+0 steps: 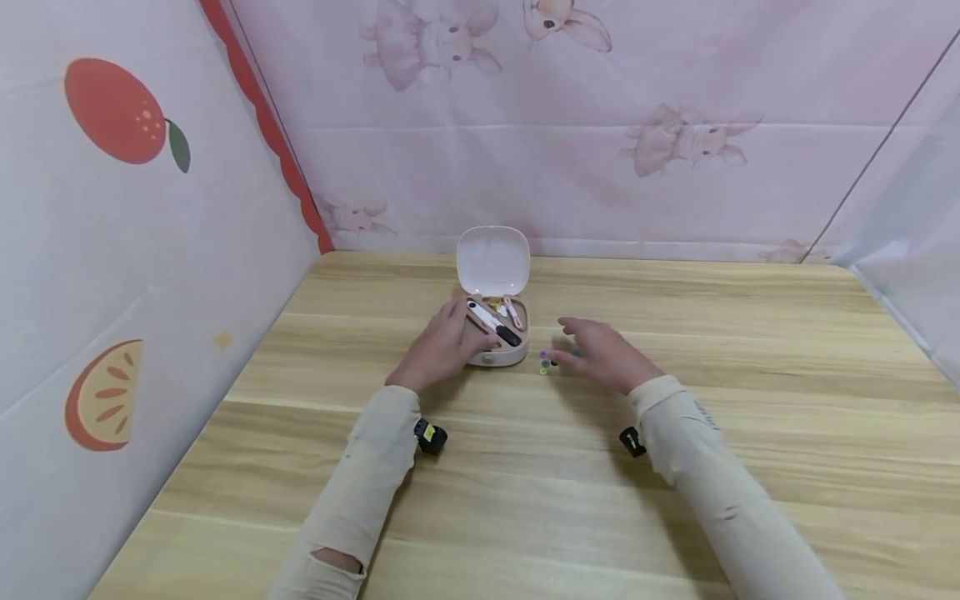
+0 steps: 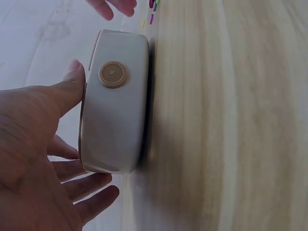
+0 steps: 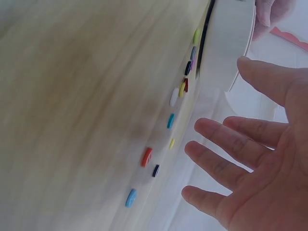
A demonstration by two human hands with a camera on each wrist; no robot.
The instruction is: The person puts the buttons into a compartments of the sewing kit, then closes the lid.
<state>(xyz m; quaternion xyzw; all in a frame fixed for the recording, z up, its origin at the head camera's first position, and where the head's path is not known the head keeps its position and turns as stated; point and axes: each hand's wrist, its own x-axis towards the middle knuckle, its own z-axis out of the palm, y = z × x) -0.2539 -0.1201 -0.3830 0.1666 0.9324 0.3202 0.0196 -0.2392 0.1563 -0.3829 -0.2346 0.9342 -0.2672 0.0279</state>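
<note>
Two hands: left hand (image 1: 438,346) grips case (image 2: 113,130); spread right hand (image 1: 602,353) partly hides buttons (image 3: 147,157)

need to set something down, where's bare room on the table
Bare table lies between the left sleeve and right sleeve, and right of the right hand. It's crowded around the box, with the left hand against it and buttons scattered between it and the right hand.

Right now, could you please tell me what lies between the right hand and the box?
Small discs, among them a purple and a yellow-green one, lie on the table between the right hand and the box, as the head view shows.
</note>
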